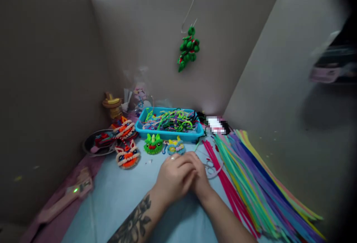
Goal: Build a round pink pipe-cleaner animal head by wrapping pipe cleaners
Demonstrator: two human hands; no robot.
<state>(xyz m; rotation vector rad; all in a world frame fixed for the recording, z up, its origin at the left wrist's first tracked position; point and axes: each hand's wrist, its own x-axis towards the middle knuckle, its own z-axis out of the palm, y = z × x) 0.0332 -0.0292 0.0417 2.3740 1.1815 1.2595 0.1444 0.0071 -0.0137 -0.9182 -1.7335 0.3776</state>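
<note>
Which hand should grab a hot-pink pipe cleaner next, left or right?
Probably the right hand: the hot-pink pipe cleaners lie on its side, nearer to it. The left hand would likely reach across it. Both hands are together; I can't tell if they hold anything.

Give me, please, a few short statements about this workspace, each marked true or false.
1. The left hand and the right hand are touching each other. True.
2. The green face ornament is in front of the blue tray. True.
3. The blue tray has nothing in it. False: it holds a tangle of coloured strands.
4. The multicoloured stems lie to the right of both hands. True.
5. The tattoo is on the right forearm. False: it is on the left one.
</note>
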